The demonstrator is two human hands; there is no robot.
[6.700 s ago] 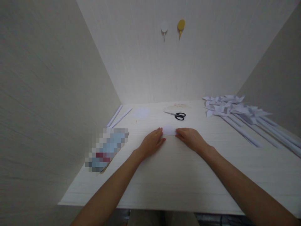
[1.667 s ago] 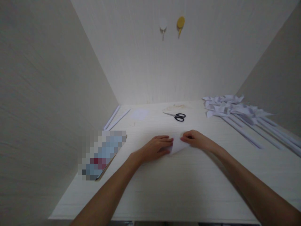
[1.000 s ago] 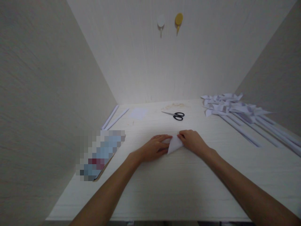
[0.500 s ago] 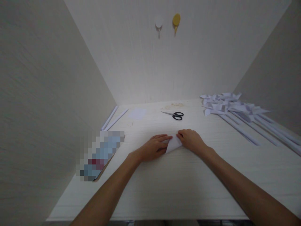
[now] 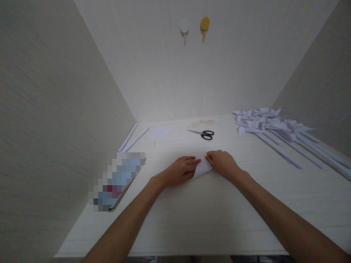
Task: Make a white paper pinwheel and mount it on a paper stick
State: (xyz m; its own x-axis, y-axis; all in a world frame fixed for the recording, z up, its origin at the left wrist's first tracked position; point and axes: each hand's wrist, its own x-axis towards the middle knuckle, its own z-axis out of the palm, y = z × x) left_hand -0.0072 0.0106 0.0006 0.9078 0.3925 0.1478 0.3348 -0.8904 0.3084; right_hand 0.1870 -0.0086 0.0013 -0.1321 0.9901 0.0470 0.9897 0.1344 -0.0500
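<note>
Near the middle of the desk (image 5: 192,219), the left hand (image 5: 179,171) and right hand (image 5: 223,163) are pressing a folded paper (image 5: 202,168) flat, fingers extended rather than gripping (scissors (image 5: 203,134) lying toward the back edge); creasing well probably means keeping edges aligned.

Pale table (image 5: 208,219) — on it scissors (image 5: 203,133), folded paper (image 5: 202,167), paper pinwheels (image 5: 271,126), rolled sticks (image 5: 131,136).

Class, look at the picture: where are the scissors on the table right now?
The scissors lie at the back middle of the table, beyond both hands, between a small paper square and the paper pinwheels.
</note>
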